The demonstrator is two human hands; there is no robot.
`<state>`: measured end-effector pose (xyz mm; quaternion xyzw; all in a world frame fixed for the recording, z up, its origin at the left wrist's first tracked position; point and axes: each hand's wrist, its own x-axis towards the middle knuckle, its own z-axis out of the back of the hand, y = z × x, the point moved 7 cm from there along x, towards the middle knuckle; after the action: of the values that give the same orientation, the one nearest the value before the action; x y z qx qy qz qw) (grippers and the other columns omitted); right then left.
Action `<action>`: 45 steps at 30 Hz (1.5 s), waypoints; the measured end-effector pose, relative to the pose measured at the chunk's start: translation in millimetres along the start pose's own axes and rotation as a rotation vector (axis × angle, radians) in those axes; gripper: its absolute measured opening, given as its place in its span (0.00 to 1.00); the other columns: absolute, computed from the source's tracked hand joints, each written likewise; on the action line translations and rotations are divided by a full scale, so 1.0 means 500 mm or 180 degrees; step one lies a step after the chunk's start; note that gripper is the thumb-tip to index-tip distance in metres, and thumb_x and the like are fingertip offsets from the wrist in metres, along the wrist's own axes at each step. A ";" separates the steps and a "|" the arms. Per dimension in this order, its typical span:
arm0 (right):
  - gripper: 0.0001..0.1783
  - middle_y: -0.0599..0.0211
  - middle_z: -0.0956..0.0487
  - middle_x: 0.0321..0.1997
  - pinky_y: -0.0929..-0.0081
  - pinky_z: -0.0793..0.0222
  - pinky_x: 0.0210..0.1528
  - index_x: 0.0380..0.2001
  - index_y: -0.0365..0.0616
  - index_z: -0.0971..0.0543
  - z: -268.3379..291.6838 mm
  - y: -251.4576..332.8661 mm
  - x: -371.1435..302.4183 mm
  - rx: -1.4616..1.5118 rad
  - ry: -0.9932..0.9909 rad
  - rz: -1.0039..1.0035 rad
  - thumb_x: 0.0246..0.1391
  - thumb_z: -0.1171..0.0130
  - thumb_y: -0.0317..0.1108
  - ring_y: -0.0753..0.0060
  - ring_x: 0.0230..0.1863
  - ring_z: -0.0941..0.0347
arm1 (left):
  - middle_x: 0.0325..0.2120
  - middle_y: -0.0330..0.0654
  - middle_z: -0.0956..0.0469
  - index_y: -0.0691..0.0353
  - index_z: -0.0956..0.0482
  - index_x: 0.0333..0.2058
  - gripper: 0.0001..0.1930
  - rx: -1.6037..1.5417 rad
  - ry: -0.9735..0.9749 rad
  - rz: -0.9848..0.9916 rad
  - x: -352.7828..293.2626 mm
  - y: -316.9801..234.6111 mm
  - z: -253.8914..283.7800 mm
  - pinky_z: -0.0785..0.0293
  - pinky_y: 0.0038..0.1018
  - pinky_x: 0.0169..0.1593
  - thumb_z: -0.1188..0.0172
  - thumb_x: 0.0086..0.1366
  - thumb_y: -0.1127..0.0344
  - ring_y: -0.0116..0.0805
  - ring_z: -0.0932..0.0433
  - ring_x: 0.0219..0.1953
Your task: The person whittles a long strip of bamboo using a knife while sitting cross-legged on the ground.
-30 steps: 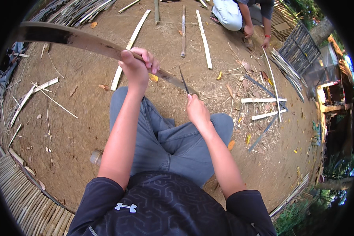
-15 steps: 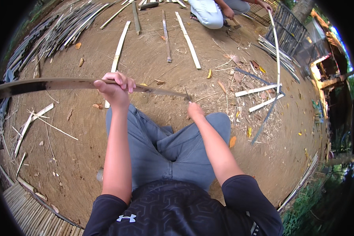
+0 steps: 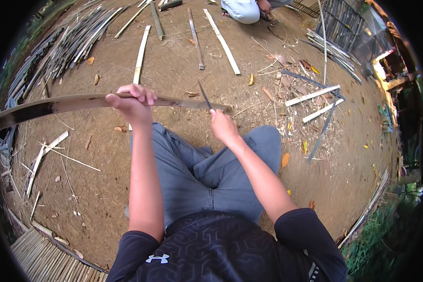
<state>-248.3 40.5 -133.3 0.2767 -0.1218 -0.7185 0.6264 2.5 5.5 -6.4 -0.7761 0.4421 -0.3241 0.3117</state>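
A long, flat bamboo strip [image 3: 61,103], brown with a darker left end, lies nearly level across the view above my knees. My left hand [image 3: 130,99] grips it around its middle. My right hand [image 3: 222,125] is closed on the handle of a thin dark knife [image 3: 204,95]; the blade points up and away and meets the strip near its right end. I sit on bare dirt in grey trousers.
Split bamboo slats [image 3: 140,55] and pale cut pieces [image 3: 311,95] lie scattered on the dirt ahead. A bundle of thin strips [image 3: 66,47] is piled at far left. Another person [image 3: 242,8] crouches at the top. A woven bamboo mat [image 3: 37,258] sits bottom left.
The bamboo strip has swung from tilted up-left to almost level, and its left end has dropped. The knife blade now stands more upright against the strip. The view has shifted slightly.
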 end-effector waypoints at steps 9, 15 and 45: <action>0.22 0.46 0.19 0.39 0.55 0.24 0.43 0.41 0.35 0.24 -0.054 0.008 0.047 -0.0482 0.0251 -0.0293 0.67 0.62 0.43 0.50 0.43 0.20 | 0.08 0.32 0.45 0.55 0.40 0.14 0.41 -0.0183 -0.0637 0.0104 0.016 0.007 0.118 0.42 0.28 0.16 0.71 0.51 0.16 0.29 0.44 0.08; 0.21 0.52 0.20 0.49 0.60 0.26 0.51 0.47 0.38 0.23 -0.104 -0.215 0.141 -0.0714 0.0311 -0.1004 0.65 0.60 0.39 0.55 0.52 0.23 | 0.07 0.34 0.43 0.56 0.37 0.13 0.43 0.0006 0.0097 -0.0186 0.001 0.003 0.068 0.41 0.30 0.13 0.68 0.50 0.15 0.31 0.42 0.05; 0.21 0.57 0.25 0.58 0.60 0.30 0.57 0.52 0.44 0.23 -0.189 -0.383 0.199 -0.0346 0.0353 -0.2113 0.66 0.59 0.42 0.58 0.60 0.29 | 0.09 0.34 0.42 0.57 0.38 0.15 0.42 -0.0026 0.0118 -0.0095 0.019 0.006 0.027 0.38 0.32 0.18 0.64 0.52 0.17 0.32 0.39 0.09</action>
<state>-361.8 -4.2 -334.9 0.3061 0.0477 -0.8725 0.3779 15.4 -1.5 -14.6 -0.7778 0.4375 -0.3412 0.2954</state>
